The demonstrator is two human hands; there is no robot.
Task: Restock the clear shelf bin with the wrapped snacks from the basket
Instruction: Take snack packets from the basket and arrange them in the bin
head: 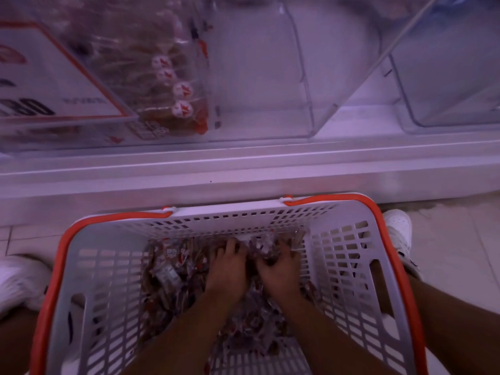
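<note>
Both hands dig into the wrapped snacks (176, 277) in the white basket (108, 266): left hand (226, 269) beside right hand (281, 272), fingers curled into the pile. The clear shelf bin (259, 77) stands at twelve o'clock.

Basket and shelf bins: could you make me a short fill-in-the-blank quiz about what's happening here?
1. Both hands, left hand and right hand, reach into the ____ of wrapped snacks.
2. The basket has a rim coloured ____.
3. The snacks in the left bin carry round white labels with a red ____.
4. The middle bin looks ____.

Missing words: basket; orange; star; empty
</note>
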